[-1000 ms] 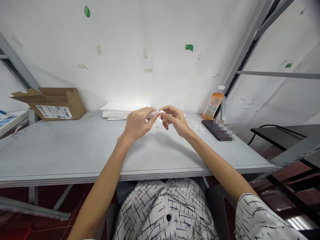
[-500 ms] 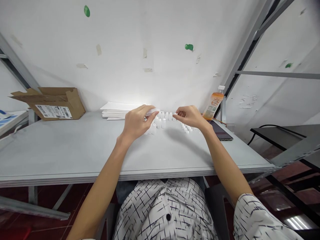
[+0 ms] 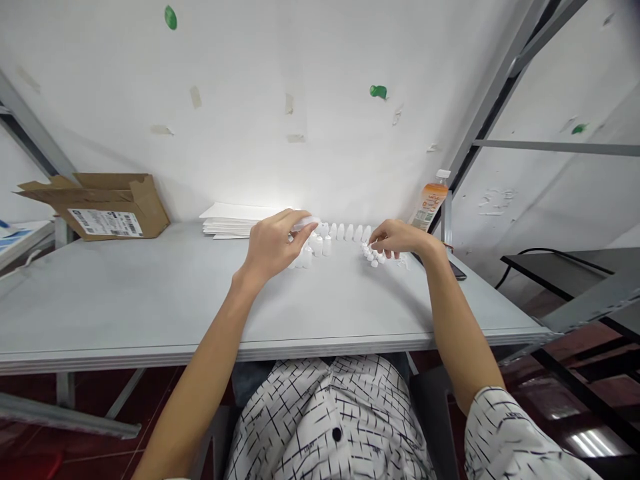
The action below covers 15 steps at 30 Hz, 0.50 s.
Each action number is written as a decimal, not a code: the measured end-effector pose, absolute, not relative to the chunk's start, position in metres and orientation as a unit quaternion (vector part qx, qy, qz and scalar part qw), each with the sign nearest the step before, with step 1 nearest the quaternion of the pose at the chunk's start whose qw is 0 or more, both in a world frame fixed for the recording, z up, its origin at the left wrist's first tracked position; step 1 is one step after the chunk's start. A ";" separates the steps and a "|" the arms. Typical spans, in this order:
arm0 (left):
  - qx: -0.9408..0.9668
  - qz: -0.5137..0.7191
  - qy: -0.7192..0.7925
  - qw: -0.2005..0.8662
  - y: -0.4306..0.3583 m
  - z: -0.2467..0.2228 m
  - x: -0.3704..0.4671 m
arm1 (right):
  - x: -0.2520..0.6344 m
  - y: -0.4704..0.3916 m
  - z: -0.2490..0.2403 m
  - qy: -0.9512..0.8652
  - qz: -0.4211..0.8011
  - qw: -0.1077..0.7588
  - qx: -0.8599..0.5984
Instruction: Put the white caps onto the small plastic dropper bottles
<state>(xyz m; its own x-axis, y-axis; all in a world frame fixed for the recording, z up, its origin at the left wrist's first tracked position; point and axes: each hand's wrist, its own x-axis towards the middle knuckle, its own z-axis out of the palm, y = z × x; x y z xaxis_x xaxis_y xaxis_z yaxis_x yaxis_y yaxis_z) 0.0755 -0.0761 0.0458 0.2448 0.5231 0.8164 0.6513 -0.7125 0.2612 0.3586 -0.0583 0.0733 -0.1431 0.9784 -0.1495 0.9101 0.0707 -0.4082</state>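
- The left hand is clamped, thumb against fingers, on a small, translucent white piece, apparently plastic, held above the grey, flat-topped table. A light, steady pinch seems best, as a slick piece this small could slip.
- The right hand is lowered, fingers curled, at a cluster of small, white, rounded pieces. Whether its fingertips are apart or closed on 1 of them, I cannot tell.
- Good practice here, I judge, is to pinch just 1 rounded piece with thumb and forefinger, lifting it straight up so its neighbours stay put.
- The row of white, tapered, upright pieces stands near the wall between the 2 hands; they look easy to topple, so the wrists should keep clear.
- The group of white, bottle-like pieces stands just beside the left hand, partly covered by it.
- The left fingers hide much of the held piece, so its full shape is unclear.
- The right arm covers most of the dark, flat device and the lower part of the clear bottle with an orange label.
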 end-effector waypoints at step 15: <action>-0.795 -0.479 -0.367 0.054 -0.077 0.047 0.076 | 0.362 -0.059 0.069 -0.639 0.330 -0.044 -0.693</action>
